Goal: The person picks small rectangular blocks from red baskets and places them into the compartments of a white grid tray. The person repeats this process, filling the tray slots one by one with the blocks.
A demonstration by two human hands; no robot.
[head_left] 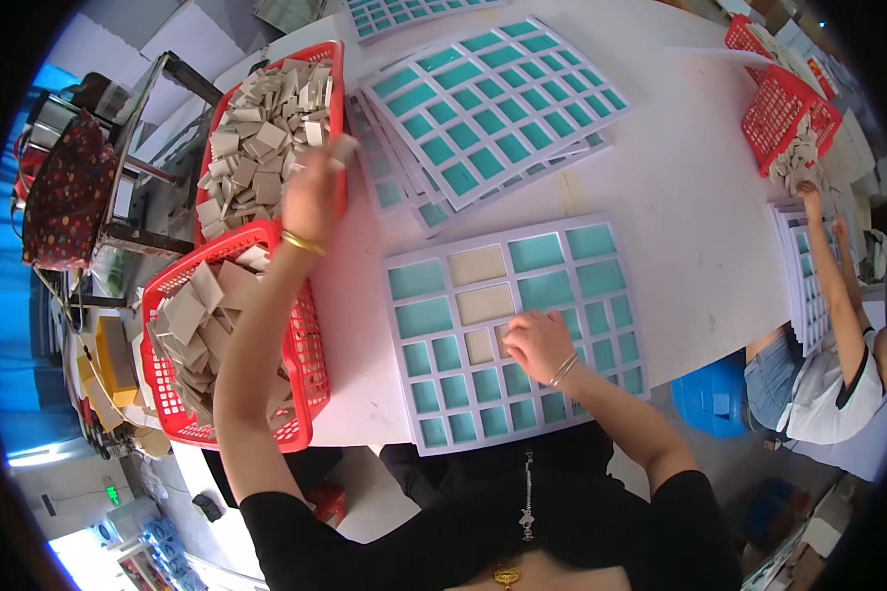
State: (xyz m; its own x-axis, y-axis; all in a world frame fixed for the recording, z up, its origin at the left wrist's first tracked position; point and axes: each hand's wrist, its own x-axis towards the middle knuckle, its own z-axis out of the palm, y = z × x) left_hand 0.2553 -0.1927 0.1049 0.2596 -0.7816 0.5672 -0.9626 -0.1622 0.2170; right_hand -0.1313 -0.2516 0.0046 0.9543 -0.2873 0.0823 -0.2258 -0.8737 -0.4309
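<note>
In front of me lies a white frame tray (511, 394) with several rectangular compartments, most showing a turquoise bottom. Two large beige tiles, an upper one (477, 265) and a lower one (485, 303), fill compartments near its top, with a smaller beige tile (479, 347) below them. My right hand (540, 347) is closed over the compartment beside that small tile; its fingertips press on a small beige tile, mostly hidden. My left hand (310, 202), blurred by motion, is raised beside the far red basket (339, 89), with a small beige tile (343, 150) at its fingertips.
The far basket is heaped with small beige tiles; a nearer red basket (310, 360) holds larger ones. Stacked frame trays (483, 103) lie at the back of the white table (690, 148). At right, a co-worker's arm (830, 261) reaches toward another red basket (774, 123).
</note>
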